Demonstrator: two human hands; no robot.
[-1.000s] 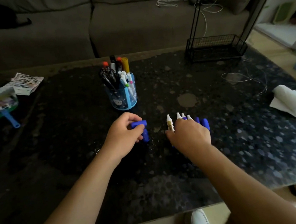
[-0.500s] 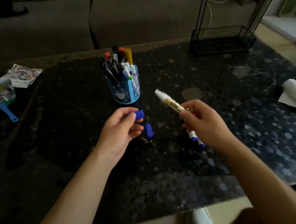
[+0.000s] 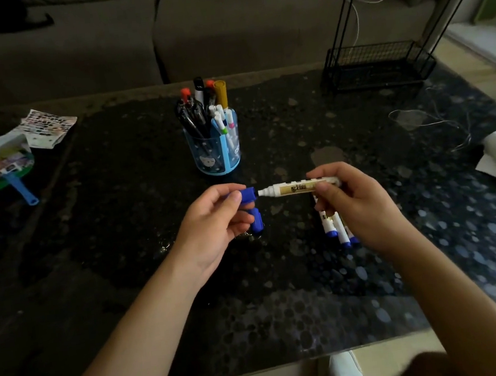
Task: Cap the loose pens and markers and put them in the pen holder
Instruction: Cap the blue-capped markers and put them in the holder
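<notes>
1. A grey fabric sofa (image 3: pixel 223 22) fills the 12 o'clock band behind the dark speckled stone-top table (image 3: pixel 119 201).
2. A black wire rack (image 3: pixel 377 64) stands on the table at 1 o'clock, its thin uprights rising out of view.
3. The left hand (image 3: pixel 213 222) hovers just left of centre, fingers curled, thumb and forefinger pinched on a blue plastic marker cap (image 3: pixel 247 194) whose open end faces 3 o'clock.
4. The right hand (image 3: pixel 355 204) sits just right of centre, closed around the rear of a white marker with a gold label (image 3: pixel 295 187), held level with its bare white tip pointing to 9 o'clock.
5. That tip is just at the mouth of the cap; whether it has entered, I cannot tell.
6. A round translucent blue pen holder (image 3: pixel 215 151) stands at 12 o'clock from the hands, well apart from them, already packed with pens and markers.
7. Three more white markers with blue ends (image 3: pixel 336 227) lie on the table, partly hidden under the right hand.
8. A second blue cap (image 3: pixel 256 220) lies just beside the left hand's fingers, at its 4 o'clock.
</notes>
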